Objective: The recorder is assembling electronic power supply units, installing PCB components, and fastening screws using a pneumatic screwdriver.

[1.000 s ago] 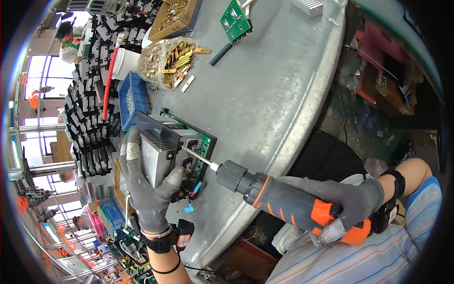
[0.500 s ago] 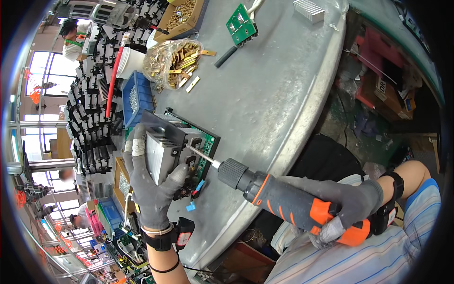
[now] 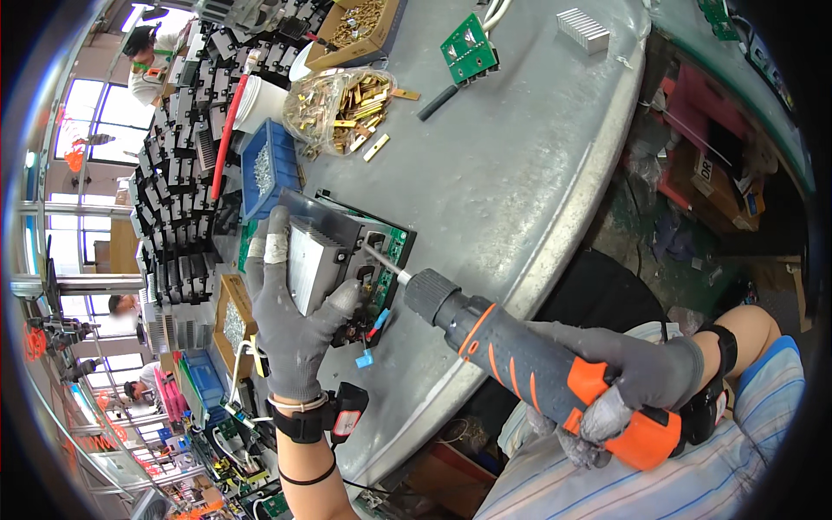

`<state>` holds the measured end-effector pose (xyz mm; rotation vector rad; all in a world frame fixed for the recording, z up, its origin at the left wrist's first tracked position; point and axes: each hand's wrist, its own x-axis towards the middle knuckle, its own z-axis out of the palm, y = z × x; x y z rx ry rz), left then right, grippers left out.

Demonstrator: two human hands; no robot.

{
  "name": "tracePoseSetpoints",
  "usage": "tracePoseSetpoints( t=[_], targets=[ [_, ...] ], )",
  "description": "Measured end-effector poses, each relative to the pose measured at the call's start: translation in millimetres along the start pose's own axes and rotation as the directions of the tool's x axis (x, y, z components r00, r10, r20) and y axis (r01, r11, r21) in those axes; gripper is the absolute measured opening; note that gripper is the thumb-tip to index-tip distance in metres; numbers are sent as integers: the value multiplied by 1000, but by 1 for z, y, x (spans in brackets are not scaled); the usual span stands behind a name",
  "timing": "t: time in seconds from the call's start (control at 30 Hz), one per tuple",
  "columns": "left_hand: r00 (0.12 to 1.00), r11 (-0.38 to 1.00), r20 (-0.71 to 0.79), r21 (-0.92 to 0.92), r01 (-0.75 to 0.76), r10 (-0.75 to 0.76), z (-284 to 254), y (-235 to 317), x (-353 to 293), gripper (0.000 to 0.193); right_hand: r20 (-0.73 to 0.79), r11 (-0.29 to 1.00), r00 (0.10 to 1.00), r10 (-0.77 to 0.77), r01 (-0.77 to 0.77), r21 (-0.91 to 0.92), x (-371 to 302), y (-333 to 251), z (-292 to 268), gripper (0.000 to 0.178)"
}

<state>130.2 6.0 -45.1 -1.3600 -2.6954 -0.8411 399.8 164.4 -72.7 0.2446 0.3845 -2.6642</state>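
My gloved left hand point(image 3: 295, 342) grips a finned silver heat sink point(image 3: 309, 270), fingers along its left side and thumb at its near right. The heat sink sits beside a dark plate point(image 3: 325, 217) on a green circuit board point(image 3: 399, 243), with blue and red wire terminals point(image 3: 374, 325) at its near end. In my gloved right hand point(image 3: 646, 373) is a black and orange power screwdriver point(image 3: 511, 351). Its long bit point(image 3: 386, 262) points up-left, and the tip meets the assembly near the plate's right side; the exact contact spot is too small to tell.
Left of the board stand a blue bin of screws point(image 3: 264, 169) and a cardboard box of small hardware point(image 3: 232, 321). Beyond lie a bag of brass strips point(image 3: 347, 108), a wired green board point(image 3: 468, 50) and another heat sink point(image 3: 582, 31). Black heat sinks point(image 3: 178, 173) crowd the left. The table edge point(image 3: 572, 208) curves at right.
The whole view has shifted slightly, moving the table things rightward. The screwdriver slants a little more steeply, its tip still at the assembly. My left hand keeps its grip on the heat sink.
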Motion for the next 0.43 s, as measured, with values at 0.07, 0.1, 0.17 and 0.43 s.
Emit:
tracePoseSetpoints(
  t=[0.07, 0.1, 0.17, 0.43],
  targets=[
    [1000, 1000, 2, -8, 6, -6, 0, -1, 0, 99, -37, 996, 996, 83, -84, -11, 2, -4, -2, 65],
    [1000, 1000, 0, -11, -8, 8, 0, -1, 0, 99, -23, 998, 998, 57, -57, -24, 3, -5, -3, 65],
    [1000, 1000, -6, -12, -20, 19, 0, -1, -1, 98, -27, 995, 996, 82, -83, -58, 5, -8, -6, 62],
    [995, 992, -85, -117, 48, -58, 11, 1, 2, 94, -28, 959, 997, 76, -81, -272, -6, -14, -35, 95]
  ],
)
